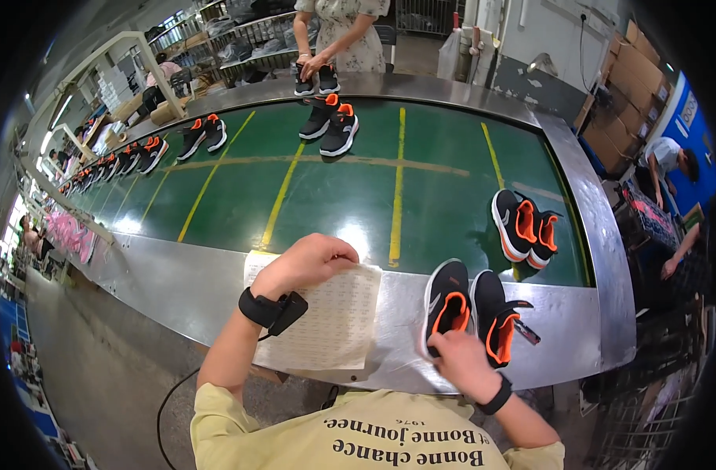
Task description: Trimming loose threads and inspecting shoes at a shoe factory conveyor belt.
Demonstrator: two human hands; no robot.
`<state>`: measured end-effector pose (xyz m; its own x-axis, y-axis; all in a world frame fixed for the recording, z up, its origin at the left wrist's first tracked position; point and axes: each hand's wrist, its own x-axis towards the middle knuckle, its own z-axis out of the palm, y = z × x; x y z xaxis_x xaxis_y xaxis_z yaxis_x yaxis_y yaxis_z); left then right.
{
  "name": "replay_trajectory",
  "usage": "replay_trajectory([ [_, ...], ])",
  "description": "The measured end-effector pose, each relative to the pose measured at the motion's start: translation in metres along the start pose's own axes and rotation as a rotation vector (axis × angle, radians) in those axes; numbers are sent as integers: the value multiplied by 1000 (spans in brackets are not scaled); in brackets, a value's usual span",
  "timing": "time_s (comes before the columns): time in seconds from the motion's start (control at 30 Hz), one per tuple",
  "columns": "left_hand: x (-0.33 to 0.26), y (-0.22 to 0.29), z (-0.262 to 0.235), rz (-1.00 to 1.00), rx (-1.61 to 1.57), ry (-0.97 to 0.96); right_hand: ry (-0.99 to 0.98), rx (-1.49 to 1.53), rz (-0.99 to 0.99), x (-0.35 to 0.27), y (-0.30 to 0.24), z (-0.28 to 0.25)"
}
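Black-and-orange shoes [471, 309] rest on steel rim [577, 329] beside green conveyor belt [327, 200].

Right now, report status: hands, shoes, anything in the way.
Left hand flat on paper sheet. Right hand touching black-orange shoe pair on steel rim. Nothing between them.

The left hand [315, 262] pressed a white printed paper sheet [327, 321]; the right hand [461, 362] gripped a black-and-orange sports shoe [446, 301] on the steel worktop [186, 286].

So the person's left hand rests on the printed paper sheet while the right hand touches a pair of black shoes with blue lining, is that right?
Not quite: the head view shows the black shoes have orange lining, not blue. The left hand does rest on the printed paper sheet, and the right hand touches the shoes.
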<state>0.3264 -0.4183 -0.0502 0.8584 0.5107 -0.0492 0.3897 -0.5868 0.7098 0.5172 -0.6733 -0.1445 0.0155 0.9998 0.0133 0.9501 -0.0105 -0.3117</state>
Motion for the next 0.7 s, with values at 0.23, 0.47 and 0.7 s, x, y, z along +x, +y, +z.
replay_trajectory([
  [0.23, 15, 37, 34, 225, 111, -262, 526, 395, -123, 43, -26, -72],
  [0.47, 29, 40, 57, 146, 32, -415, 388, 221, -71, 52, -16, -44],
  [0.7, 64, -13, 89, -42, -78, -284, 747, 614, 229, 34, 8, -31],
])
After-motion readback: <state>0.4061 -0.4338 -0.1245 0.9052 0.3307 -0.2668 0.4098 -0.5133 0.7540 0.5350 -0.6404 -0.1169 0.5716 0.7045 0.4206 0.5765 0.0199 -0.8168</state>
